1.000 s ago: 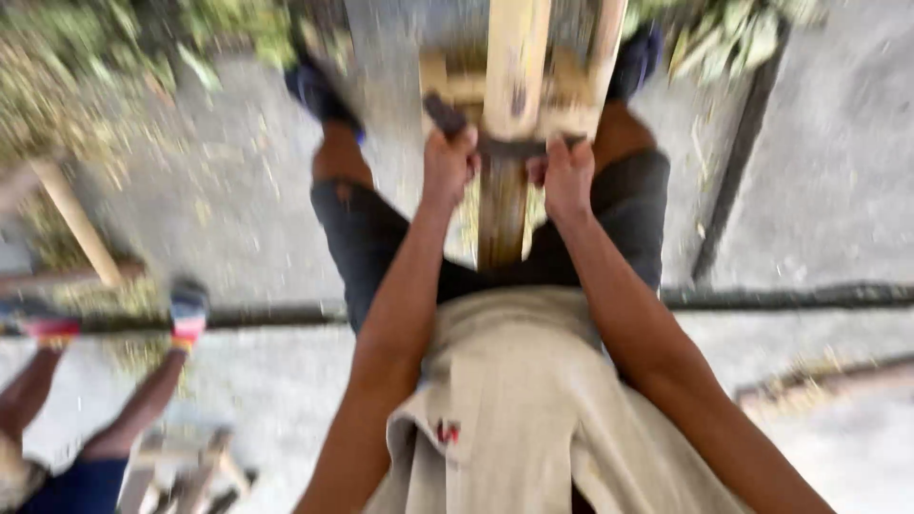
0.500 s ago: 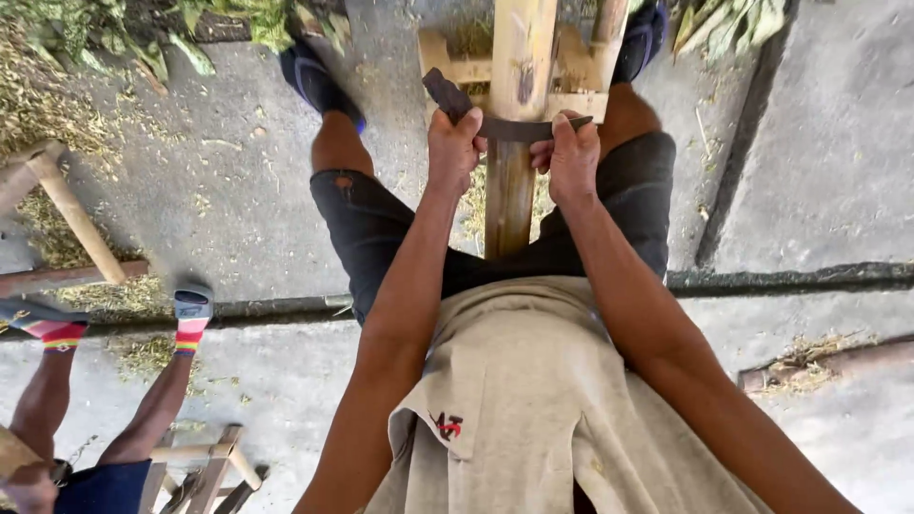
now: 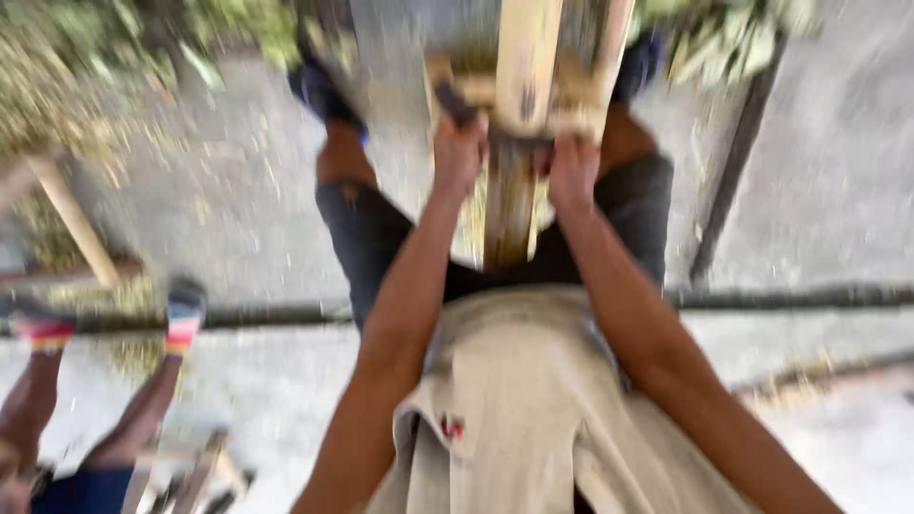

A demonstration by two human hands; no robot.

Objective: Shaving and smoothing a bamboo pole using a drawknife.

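Your left hand and right hand clamp fingers around a dark two-handled blade, laid across the upright wooden plank between your knees.

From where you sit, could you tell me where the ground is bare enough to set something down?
Bare concrete lies left of your left knee, and more right of the dark bar. It is crowded between your knees, where both hands grip the blade across the wooden post.
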